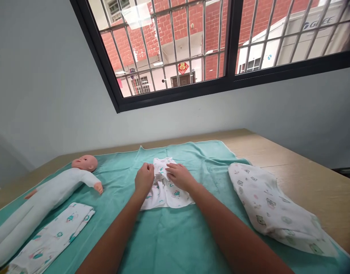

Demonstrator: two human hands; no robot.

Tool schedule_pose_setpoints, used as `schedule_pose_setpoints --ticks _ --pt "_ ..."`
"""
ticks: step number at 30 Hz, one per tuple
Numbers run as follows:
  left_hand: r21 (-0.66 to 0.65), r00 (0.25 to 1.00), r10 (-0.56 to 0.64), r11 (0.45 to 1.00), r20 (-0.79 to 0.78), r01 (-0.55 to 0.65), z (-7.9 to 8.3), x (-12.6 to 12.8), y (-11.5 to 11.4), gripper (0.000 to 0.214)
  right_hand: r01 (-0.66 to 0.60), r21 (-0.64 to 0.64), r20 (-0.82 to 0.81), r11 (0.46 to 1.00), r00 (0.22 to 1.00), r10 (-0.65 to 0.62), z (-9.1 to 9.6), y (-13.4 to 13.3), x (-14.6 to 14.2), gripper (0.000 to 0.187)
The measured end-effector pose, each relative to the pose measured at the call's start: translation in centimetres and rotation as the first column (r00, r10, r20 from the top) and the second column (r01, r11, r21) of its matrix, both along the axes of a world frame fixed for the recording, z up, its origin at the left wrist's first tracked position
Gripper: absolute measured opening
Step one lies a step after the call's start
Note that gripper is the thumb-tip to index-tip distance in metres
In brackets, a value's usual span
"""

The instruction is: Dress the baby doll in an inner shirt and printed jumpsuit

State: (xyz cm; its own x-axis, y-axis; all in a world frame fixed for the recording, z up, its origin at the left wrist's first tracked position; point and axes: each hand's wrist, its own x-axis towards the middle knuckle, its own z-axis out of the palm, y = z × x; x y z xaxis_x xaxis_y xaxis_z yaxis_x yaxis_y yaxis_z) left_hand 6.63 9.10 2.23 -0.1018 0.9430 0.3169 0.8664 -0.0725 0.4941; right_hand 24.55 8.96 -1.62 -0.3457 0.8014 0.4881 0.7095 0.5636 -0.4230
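A small white baby shirt (pixel 176 195) with a colourful print lies spread on a green cloth (pixel 166 236), its neckline pointing away from me. My left hand (pixel 144 178) is closed at the shirt's left side, with its fingers pinching the fabric. Across the upper right of the shirt rests my right hand (pixel 181 177), fingers stretched out and touching it. Between the hands the front of the shirt is bunched and parted. Parts of the sleeves are hidden under both hands.
On the left lies a baby doll (pixel 60 186) in a white body, beside folded printed baby trousers (pixel 57 236). A white cloth with bear prints (pixel 273 209) lies crumpled on the right. The wooden table (pixel 311 171) meets the wall below a barred window (pixel 175 45).
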Motion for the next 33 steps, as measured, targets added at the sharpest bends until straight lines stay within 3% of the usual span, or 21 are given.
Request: schedule_pose_setpoints --ticks 4,11,15,20,23,26,29,31,33 --pt "-0.058 0.997 -0.037 0.998 -0.073 0.033 0.6 1.0 3.0 0.028 -0.057 0.047 0.022 0.997 0.998 0.056 0.3 -0.2 0.0 0.030" --pt "-0.210 0.996 0.034 0.976 -0.082 -0.050 -1.4 -0.7 6.2 0.023 -0.051 0.056 0.022 0.997 0.999 0.049 0.2 -0.2 -0.2 0.026" --pt "-0.206 0.999 0.022 0.978 -0.034 -0.028 -1.7 -2.4 7.3 0.022 -0.065 0.096 0.043 0.993 0.997 0.061 0.4 -0.3 -0.5 0.025" --pt "-0.171 0.998 0.065 0.983 -0.008 -0.066 -0.8 -3.6 8.9 0.016 -0.107 0.079 0.107 0.991 0.989 0.098 0.5 -0.4 -0.7 0.023" --pt "-0.104 1.000 -0.009 0.995 -0.014 0.008 0.0 -2.9 7.9 0.018 -0.128 0.084 0.121 0.988 0.986 0.118 0.5 -0.4 -0.6 0.020" --pt "-0.021 0.974 -0.225 0.974 -0.033 0.224 -0.1 -1.5 4.9 0.031 -0.134 0.091 0.105 0.987 0.987 0.124 0.3 -0.3 -0.6 0.019" --pt "-0.042 0.855 -0.506 0.863 -0.113 0.504 -1.4 -1.3 1.5 0.055 -0.125 0.070 0.090 0.990 0.989 0.119 -0.1 -0.1 -0.5 0.030" --pt "-0.091 0.810 -0.557 0.830 -0.182 0.550 -2.6 -2.3 -0.1 0.061 -0.120 0.054 0.097 0.991 0.989 0.115 -0.4 0.1 -0.4 0.033" --pt "-0.108 0.793 -0.556 0.830 -0.251 0.547 -3.6 -3.6 -0.9 0.052 -0.119 0.043 0.113 0.992 0.987 0.114 -0.6 0.3 -0.4 0.032"
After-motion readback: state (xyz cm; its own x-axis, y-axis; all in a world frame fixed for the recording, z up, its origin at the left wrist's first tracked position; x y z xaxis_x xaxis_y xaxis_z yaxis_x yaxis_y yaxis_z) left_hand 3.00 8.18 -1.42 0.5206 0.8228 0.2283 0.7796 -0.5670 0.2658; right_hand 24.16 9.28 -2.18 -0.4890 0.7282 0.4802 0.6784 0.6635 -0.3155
